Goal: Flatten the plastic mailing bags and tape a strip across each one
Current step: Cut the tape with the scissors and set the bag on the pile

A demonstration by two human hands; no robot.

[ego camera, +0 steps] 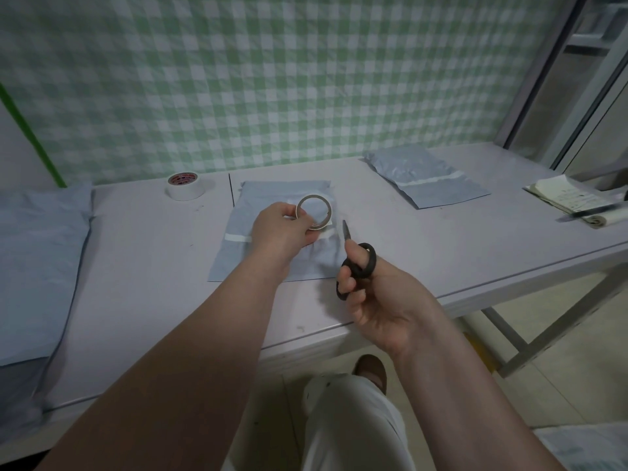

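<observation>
A flat blue mailing bag lies on the table in front of me, with a white tape strip across it. My left hand holds a thin tape roll upright just above the bag. My right hand grips black scissors by the handles, blades shut and pointing up toward the roll, to the bag's right. A second blue bag with its own tape strip lies farther back on the right.
A thicker white tape roll stands at the back left of the grey table. A stack of blue bags covers the left end. Papers lie at the far right. My knee is below the table edge.
</observation>
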